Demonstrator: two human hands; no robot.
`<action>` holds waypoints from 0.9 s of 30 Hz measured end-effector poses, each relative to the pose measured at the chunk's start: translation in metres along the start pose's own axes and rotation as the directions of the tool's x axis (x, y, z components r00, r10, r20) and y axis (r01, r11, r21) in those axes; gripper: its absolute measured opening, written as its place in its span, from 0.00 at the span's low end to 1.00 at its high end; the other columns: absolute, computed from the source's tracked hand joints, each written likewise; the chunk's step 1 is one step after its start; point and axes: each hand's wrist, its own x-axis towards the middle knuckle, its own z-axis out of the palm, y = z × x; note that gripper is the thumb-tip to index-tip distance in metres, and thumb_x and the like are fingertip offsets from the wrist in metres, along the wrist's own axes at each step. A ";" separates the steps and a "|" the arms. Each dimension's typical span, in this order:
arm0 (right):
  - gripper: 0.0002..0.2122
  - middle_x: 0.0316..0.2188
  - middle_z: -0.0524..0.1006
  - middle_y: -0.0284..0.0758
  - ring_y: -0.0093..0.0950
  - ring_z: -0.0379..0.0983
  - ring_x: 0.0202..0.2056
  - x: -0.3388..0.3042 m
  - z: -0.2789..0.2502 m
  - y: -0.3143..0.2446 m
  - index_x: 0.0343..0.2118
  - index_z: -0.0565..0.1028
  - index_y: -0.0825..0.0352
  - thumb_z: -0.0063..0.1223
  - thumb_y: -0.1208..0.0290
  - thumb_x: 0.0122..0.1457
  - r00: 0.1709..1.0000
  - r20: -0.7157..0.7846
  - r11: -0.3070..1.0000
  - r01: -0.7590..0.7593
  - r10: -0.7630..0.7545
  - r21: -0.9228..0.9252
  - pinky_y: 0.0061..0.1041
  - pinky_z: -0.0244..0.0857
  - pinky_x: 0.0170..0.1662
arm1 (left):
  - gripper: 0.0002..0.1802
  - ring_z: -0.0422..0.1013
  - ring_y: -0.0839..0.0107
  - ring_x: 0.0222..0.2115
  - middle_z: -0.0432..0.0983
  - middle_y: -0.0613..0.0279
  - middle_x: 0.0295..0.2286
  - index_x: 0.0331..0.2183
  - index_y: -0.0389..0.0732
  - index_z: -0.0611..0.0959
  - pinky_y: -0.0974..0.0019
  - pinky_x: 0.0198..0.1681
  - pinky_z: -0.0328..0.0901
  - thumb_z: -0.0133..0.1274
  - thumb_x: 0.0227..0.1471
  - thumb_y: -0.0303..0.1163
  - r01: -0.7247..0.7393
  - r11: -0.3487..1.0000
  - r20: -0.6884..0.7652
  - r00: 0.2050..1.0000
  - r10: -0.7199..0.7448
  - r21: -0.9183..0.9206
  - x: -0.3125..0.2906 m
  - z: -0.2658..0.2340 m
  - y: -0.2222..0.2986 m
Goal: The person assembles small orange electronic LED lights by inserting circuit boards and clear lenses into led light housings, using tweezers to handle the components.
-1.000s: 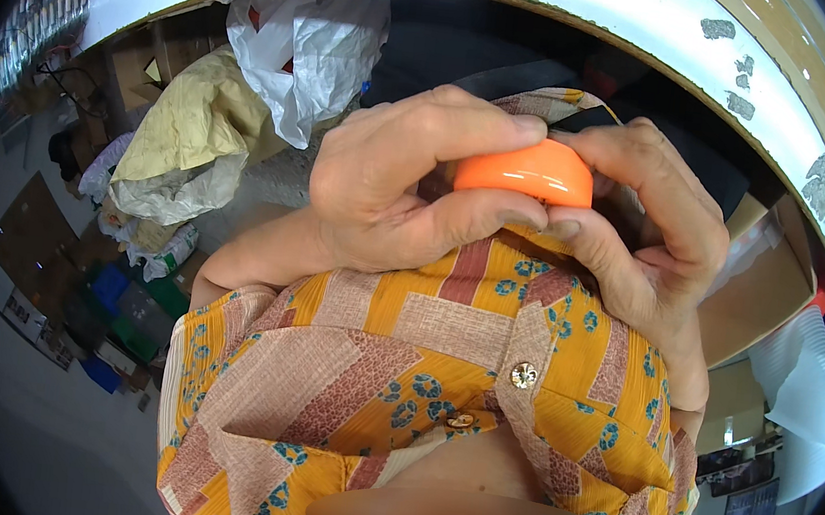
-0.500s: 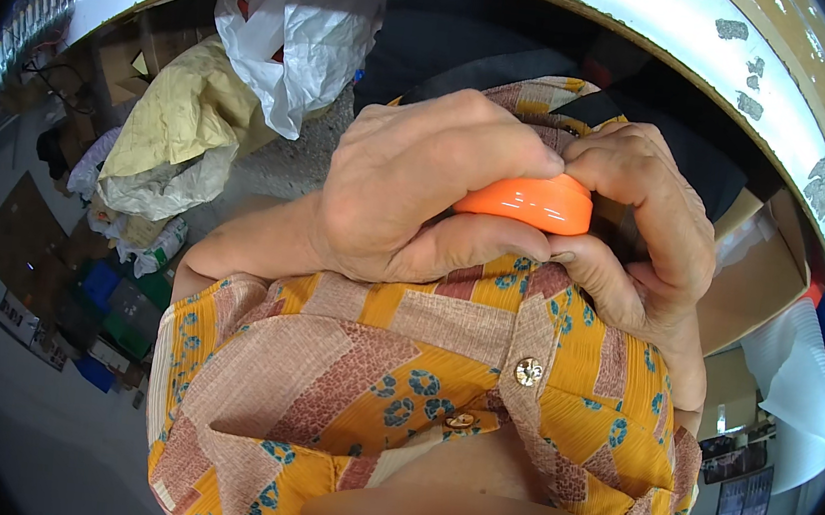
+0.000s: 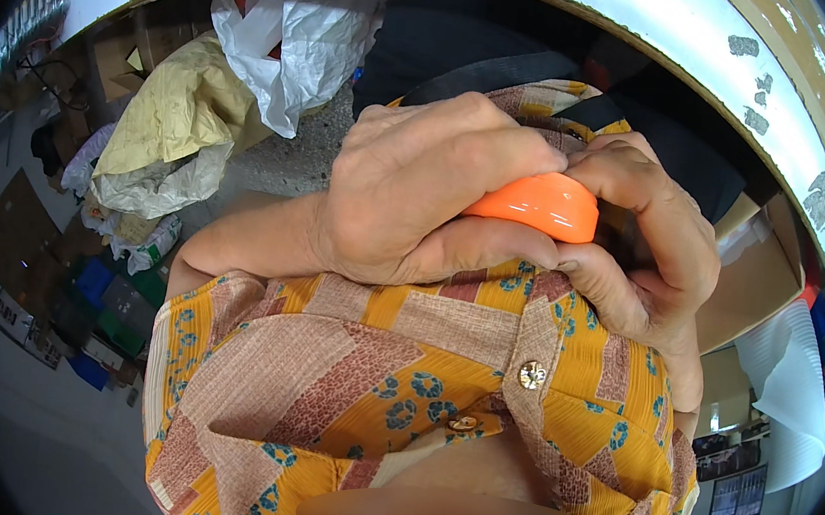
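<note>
A glossy orange rounded piece (image 3: 539,205), seemingly plastic, is held between both hands close in front of my chest. My left hand (image 3: 420,183) is closed round its left part, fingers over the top and thumb along the underside. At the other end, my right hand (image 3: 662,223) pinches it with bent fingers above and the thumb below. The fingertips of the two hands nearly meet at the piece. Much of it is hidden by my left fingers, so its kind cannot be made out.
Beyond my hands curves the edge of a white worktable (image 3: 648,26) with worn grey patches. A white plastic bag (image 3: 300,40) and a yellowish sack (image 3: 180,123) are at the left. An open cardboard box (image 3: 762,279) and white foam sheeting (image 3: 790,398) stand at the right.
The orange piece and both hands have shifted very slightly to the right. The grip of both hands looks the same.
</note>
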 end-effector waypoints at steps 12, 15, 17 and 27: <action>0.18 0.28 0.77 0.42 0.36 0.74 0.29 0.004 -0.001 -0.004 0.32 0.75 0.73 0.66 0.60 0.56 0.981 0.196 1.000 -0.008 0.002 0.028 0.37 0.69 0.42 | 0.25 0.75 0.62 0.20 0.74 0.55 0.22 0.34 0.30 0.78 0.66 0.20 0.68 0.67 0.52 0.43 -0.160 0.983 -0.006 0.987 0.161 -0.093 0.004 0.005 -0.011; 0.18 0.27 0.77 0.42 0.36 0.74 0.28 0.004 0.003 -0.004 0.31 0.74 0.72 0.67 0.59 0.56 0.983 0.178 0.998 0.048 -0.052 0.030 0.38 0.69 0.41 | 0.21 0.71 0.64 0.18 0.71 0.58 0.22 0.31 0.34 0.78 0.66 0.18 0.64 0.68 0.49 0.42 -0.166 0.976 -0.013 0.986 0.166 -0.142 0.001 0.009 -0.011; 0.20 0.25 0.76 0.43 0.38 0.73 0.27 0.007 0.002 -0.004 0.30 0.74 0.73 0.67 0.58 0.56 0.973 0.217 0.992 0.048 -0.072 0.117 0.38 0.69 0.39 | 0.19 0.69 0.65 0.18 0.69 0.60 0.23 0.28 0.37 0.79 0.65 0.18 0.62 0.69 0.46 0.41 -0.157 0.974 -0.025 0.988 0.155 -0.166 -0.001 0.009 -0.011; 0.18 0.32 0.80 0.44 0.34 0.76 0.33 -0.003 0.000 0.010 0.37 0.76 0.76 0.73 0.70 0.50 0.999 -0.045 0.979 0.008 0.001 0.201 0.33 0.70 0.41 | 0.28 0.77 0.64 0.32 0.79 0.48 0.33 0.41 0.26 0.81 0.68 0.35 0.72 0.72 0.47 0.39 -0.061 0.904 -0.132 0.991 0.005 -0.424 0.007 0.011 -0.029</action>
